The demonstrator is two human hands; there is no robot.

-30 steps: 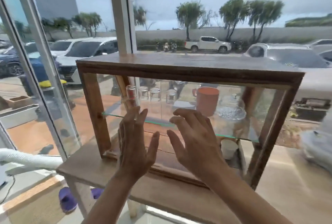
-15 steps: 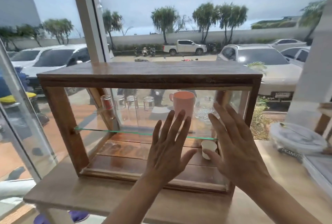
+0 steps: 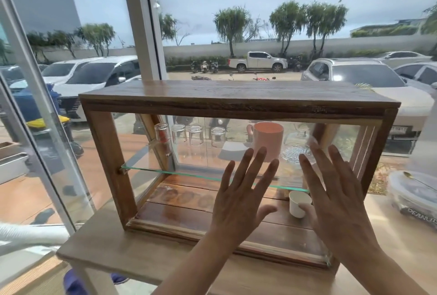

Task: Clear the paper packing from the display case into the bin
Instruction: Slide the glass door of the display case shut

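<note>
Head view: a wooden display case (image 3: 238, 99) is seen standing on a pale wooden table (image 3: 123, 254) by a large window, with parked cars beyond the glass. Both hands are raised flat in front of the case's front, palms facing it. The left hand (image 3: 238, 202) is spread wide, fingers splayed and nothing gripped; it is held before the middle of the case. The right hand (image 3: 338, 200) is likewise opened out with nothing in it, held before the right part of the case. Whether the palms are pressed onto a front pane cannot be told.

Inside, a glass shelf (image 3: 165, 172) is set across the middle. On it, a row of small clear glasses (image 3: 196, 135) is lined up upside down at the left, a pink mug (image 3: 268, 139) is stood to their right, and a clear patterned glass piece (image 3: 294, 150) is seen just beside the mug, partly hidden by the right fingers. Below, on the wooden floor of the case, a small white paper cup (image 3: 299, 202) is found upright near the right end, partly covered by the right thumb. No other paper can be made out in the case.

At the far right of the table, a clear lidded container (image 3: 411, 196) is placed, well apart from the hands.
</note>
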